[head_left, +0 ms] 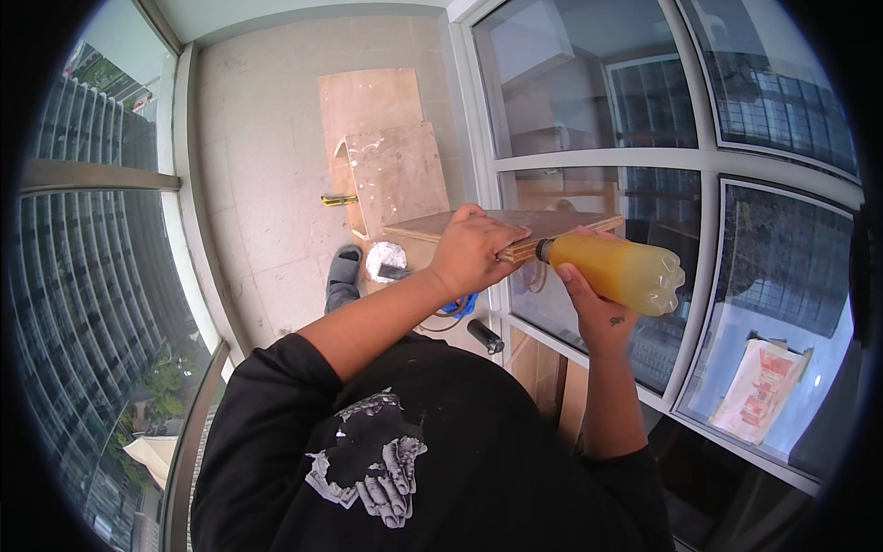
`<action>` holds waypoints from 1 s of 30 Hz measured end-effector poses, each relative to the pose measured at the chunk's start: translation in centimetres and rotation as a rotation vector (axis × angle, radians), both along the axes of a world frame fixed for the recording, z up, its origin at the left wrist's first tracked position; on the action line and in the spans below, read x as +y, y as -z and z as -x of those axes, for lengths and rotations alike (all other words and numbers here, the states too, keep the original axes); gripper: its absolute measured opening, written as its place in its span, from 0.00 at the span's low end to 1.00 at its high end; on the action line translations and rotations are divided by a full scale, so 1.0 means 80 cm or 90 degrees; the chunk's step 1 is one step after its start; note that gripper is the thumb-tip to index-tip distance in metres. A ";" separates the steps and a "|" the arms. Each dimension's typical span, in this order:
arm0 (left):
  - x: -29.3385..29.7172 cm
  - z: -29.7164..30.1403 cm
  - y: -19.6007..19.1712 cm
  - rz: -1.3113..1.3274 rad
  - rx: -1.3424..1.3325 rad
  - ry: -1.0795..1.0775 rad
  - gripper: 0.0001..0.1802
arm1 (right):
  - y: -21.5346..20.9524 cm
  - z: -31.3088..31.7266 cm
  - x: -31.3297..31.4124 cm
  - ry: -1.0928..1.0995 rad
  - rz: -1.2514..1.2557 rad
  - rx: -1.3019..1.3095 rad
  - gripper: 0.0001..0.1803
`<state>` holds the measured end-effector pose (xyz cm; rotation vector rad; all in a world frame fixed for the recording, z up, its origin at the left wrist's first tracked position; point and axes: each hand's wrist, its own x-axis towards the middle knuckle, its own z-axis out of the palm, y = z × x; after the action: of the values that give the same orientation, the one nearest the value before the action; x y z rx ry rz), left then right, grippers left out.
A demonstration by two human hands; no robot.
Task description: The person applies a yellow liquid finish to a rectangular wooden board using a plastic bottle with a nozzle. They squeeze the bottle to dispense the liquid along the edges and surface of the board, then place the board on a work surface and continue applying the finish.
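My left hand (469, 247) grips a plywood board (417, 227), its fingers bent over the board's near corner. The layered edge of the board faces me. In my right hand (598, 313) is a clear plastic bottle (616, 269) of cloudy yellow liquid, tilted nearly on its side. The bottle's dark neck end points left and is close to the board's edge, near my left fingertips. Whether the neck touches the wood, or any liquid comes out, I cannot tell.
On the tiled floor ahead lie a flat plywood sheet (368, 97), an angled plywood piece (400, 170) and a yellow utility knife (338, 200). A white round object (384, 260), a blue item (460, 305) and a black cylinder (485, 337) are near my slippered foot (344, 269). Framed windows (589, 78) stand at the right.
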<state>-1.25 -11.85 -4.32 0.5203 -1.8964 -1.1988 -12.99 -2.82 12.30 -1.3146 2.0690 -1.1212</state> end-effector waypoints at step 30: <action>-0.001 0.002 -0.002 0.026 0.017 -0.027 0.20 | -0.006 0.009 -0.020 0.018 0.031 -0.057 0.25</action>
<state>-1.44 -11.93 -4.16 0.5176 -1.8745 -1.1324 -13.70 -4.43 12.80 -1.2374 2.0131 -1.2267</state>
